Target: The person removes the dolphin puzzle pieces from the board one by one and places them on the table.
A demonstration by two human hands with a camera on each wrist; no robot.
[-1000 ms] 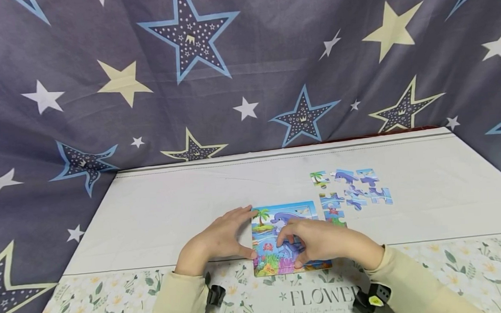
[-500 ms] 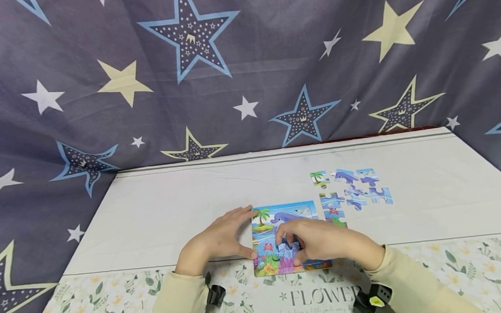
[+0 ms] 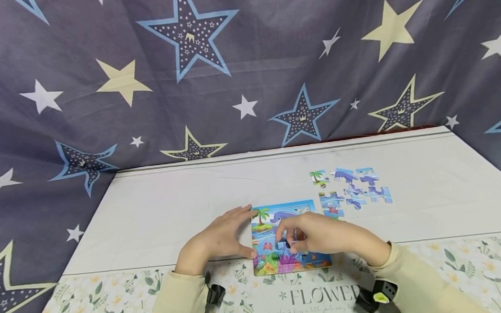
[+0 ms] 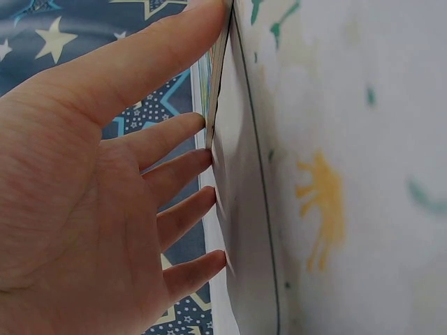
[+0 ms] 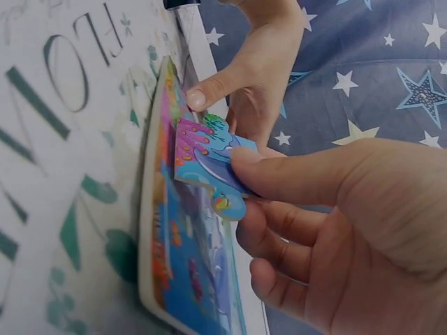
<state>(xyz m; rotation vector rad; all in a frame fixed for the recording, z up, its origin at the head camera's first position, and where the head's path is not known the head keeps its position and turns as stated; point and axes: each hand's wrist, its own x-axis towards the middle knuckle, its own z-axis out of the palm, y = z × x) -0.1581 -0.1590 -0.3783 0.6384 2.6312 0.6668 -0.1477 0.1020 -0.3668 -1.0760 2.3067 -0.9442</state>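
Observation:
In the head view, a puzzle board [image 3: 265, 266] with a dolphin, palm and sea floor lies flat on the table. My right hand [image 3: 320, 233] hovers over it. Between thumb and fingers it pinches a puzzle piece [image 5: 199, 150] with pink coral and blue water, tilted just above the board in the right wrist view. My left hand [image 3: 221, 237] is spread along the board's left side. Its thumb [image 4: 195, 28] touches the lower left edge, and its index finger reaches the upper left corner. The fingers are fairly straight. My right hand hides part of the board's right side.
Several loose puzzle pieces [image 3: 356, 203] lie beyond the board to the right, on the white cloth [image 3: 184, 194]. A floral mat [image 3: 113, 299] printed FLOWER covers the near side. A star-patterned curtain [image 3: 227, 57] hangs behind the table.
My right hand has risen slightly from the board's lower part with the piece, now covering part of the lowest loose piece. The left hand stays where it was.

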